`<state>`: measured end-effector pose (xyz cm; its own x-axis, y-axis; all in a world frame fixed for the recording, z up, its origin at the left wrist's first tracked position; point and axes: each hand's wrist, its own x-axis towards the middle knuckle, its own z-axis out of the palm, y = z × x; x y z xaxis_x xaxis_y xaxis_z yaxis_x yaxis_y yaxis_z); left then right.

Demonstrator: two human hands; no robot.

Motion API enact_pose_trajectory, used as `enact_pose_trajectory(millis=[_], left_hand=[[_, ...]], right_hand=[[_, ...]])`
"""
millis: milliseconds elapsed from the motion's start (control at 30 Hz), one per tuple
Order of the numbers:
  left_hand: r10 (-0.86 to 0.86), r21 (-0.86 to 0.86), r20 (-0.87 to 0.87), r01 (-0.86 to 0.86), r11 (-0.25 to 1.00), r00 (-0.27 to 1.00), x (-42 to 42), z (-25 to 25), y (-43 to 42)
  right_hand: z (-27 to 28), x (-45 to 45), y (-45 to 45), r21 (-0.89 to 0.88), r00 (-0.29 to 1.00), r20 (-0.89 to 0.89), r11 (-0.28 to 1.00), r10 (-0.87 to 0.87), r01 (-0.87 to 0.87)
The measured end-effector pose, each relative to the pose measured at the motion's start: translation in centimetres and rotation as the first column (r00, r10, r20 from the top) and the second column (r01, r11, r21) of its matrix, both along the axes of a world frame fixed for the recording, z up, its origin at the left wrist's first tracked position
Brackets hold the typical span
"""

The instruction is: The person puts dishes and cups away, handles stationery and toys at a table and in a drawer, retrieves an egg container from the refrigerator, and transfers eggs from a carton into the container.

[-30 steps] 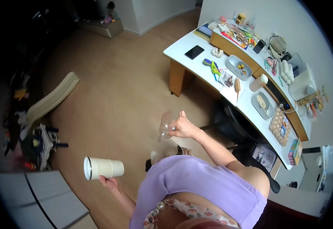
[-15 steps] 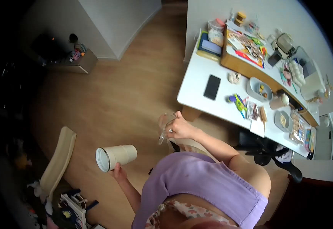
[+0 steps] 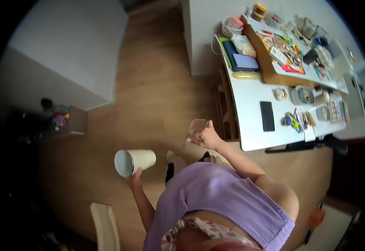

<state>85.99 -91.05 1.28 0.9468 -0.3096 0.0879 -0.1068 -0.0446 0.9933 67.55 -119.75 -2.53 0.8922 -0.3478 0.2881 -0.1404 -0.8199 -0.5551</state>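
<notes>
A cream tumbler (image 3: 144,159) lies tilted on its side in the air, its lidded end facing left. My left hand (image 3: 135,179) grips it from below, near that end. Over the floor, to the left of the white desk, my right hand (image 3: 208,136) is closed around a clear glass object (image 3: 196,125), which looks like a cup or goblet. The glass tilts down to the left, and my fingers hide part of it.
The white desk (image 3: 251,134) on the right bears a black phone (image 3: 267,116), grey bowls, green scissors and papers. A raised shelf holds craft items. A low cabinet (image 3: 78,120) stands at the left wall, a cream slide (image 3: 105,226) at the lower left.
The view has swung round, so the desk sits further right and the slide lower. Both hands still hold the same objects; the tumbler appears nearer the glass than before.
</notes>
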Motion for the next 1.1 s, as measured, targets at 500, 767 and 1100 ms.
enact_pose_trajectory(millis=[500, 767, 1100], left_hand=[[-0.961, 0.276, 0.196, 0.93, 0.245, 0.195, 20.6, -5.3, -39.3], [-0.978, 0.381, 0.102, 0.915, -0.131, -0.182, 16.7, -20.7, -54.8], [-0.9, 0.349, 0.154, 0.874, -0.338, -0.409, 7.4, -47.0, -67.3]], right_hand=[[-12.0, 9.0, -3.5, 0.192, 0.378, -0.101, 0.355, -0.92, 0.915], [-23.9, 12.0, -10.4, -0.051, 0.099, -0.069, 0.102, -0.993, 0.993], [-48.3, 10.0, -16.9, -0.223, -0.041, -0.013, -0.037, -0.999, 0.974]])
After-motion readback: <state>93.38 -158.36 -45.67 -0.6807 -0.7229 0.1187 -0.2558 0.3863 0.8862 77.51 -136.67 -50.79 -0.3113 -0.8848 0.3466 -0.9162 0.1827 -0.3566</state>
